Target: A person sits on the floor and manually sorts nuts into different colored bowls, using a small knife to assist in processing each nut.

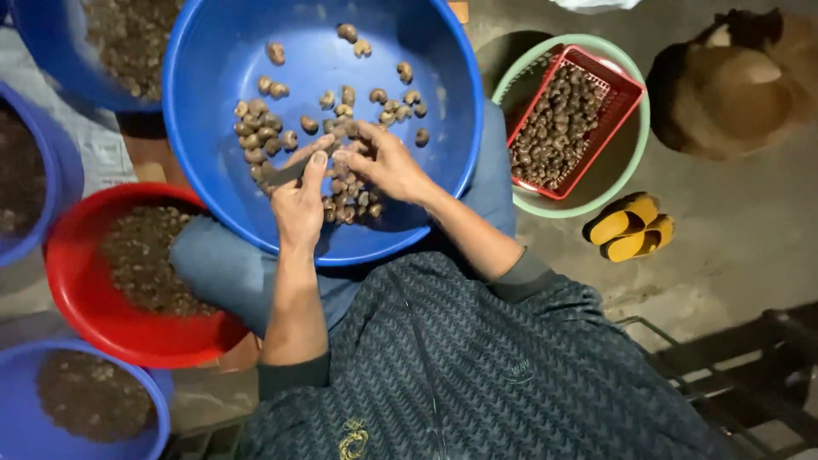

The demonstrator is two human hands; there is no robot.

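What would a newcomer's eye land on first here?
The big blue basin on the person's lap, scattered with cashew nuts, both hands meeting over it: left hand, right hand. Then the red crate of nuts in a green basin, right, and yellow sandals.

Soft, even light from above; sharp in the middle, dim at the edges.
You see pale sheen on the far wall of the big blue basin [213,51], and soft shadows under the yellow sandals [630,226]. Your near right corner falls dark, and straight edges bow slightly toward the frame's borders.
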